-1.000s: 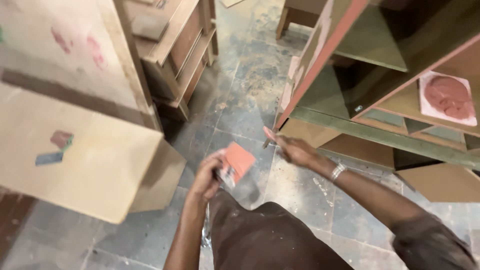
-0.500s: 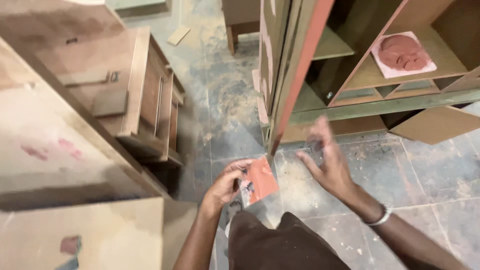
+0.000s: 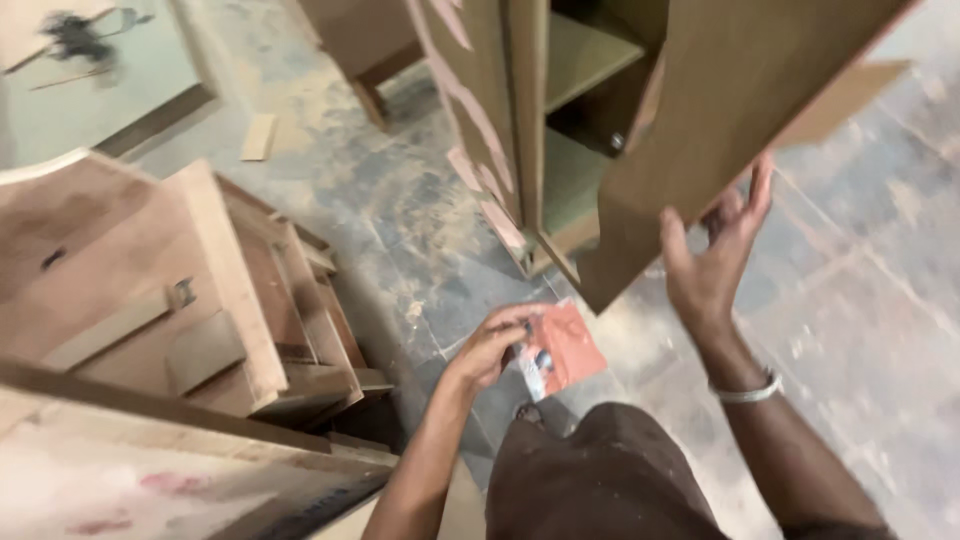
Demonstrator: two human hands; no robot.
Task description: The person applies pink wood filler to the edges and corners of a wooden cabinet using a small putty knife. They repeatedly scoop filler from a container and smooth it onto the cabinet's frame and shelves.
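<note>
A person stands over a dusty stone floor. The left hand pinches a reddish sheet of sandpaper, low and near. The right hand, fingers spread wide and holding nothing, reaches up against the brown cabinet door at right.

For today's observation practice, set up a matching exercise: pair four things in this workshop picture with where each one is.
Things:
1. left hand
2. right hand
3. small wood offcut
4. bangle

Places:
A. on the right wrist
B. lying on the floor, far left
C. holding an orange-red pad
D. open, at the cabinet door

Pairs: 1-C, 2-D, 3-B, 4-A
</note>
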